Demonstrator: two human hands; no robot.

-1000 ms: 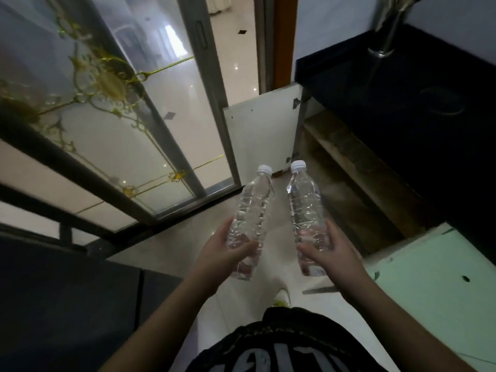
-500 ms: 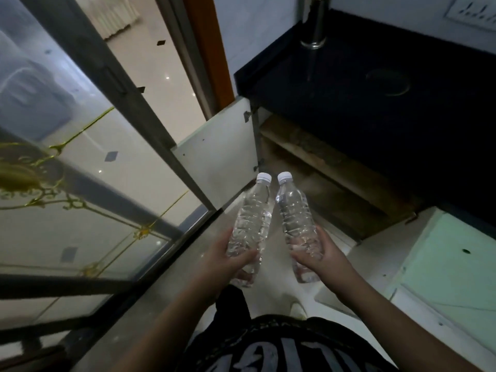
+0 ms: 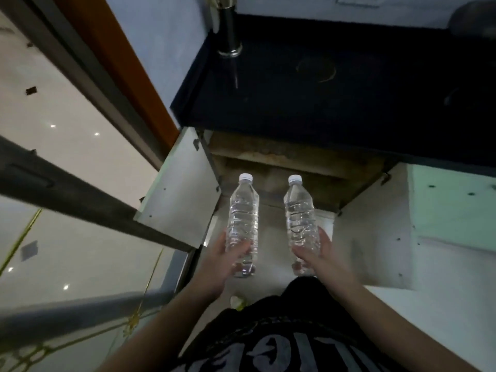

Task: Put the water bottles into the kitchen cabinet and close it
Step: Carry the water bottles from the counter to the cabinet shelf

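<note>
The view has swung round: 1 s ago the cabinet (image 3: 281,167) lay off to the right at an angle, and now it sits straight ahead, its opening centred below the dark tabletop (image 3: 335,98). The left door (image 3: 179,189) and right door (image 3: 373,232) now stand open on either side of the 2 bottles. The bottles have spread: 0.5 s ago their caps nearly touched, now the left bottle (image 3: 243,218) and right bottle (image 3: 300,218) stand apart and more upright. The glass door (image 3: 67,170) has slid to the left edge.
</note>
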